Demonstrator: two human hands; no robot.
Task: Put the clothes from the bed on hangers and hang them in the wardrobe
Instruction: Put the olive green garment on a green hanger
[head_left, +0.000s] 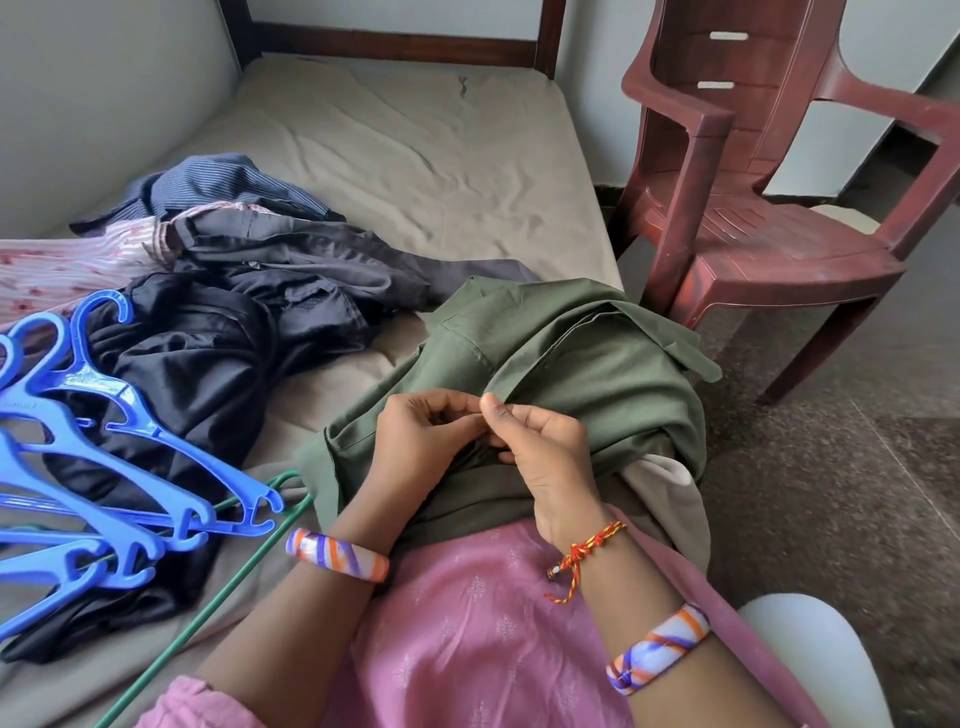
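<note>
Can't really tell what the fingers are working at, since the left hand (421, 441) and right hand (540, 452) are meeting and pinching a fold of the olive green shirt (571, 358), and the spot between them is sitting in shadow. That matte woven shirt is lying bunched over the person's lap at the bed (415, 156) edge, collar end pointing away toward the maroon plastic chair (769, 208). Glossy blue plastic hangers (104, 447) are running off frame left, overlapping a dark clothes pile (218, 332) and a thin green hanger (244, 571).
</note>
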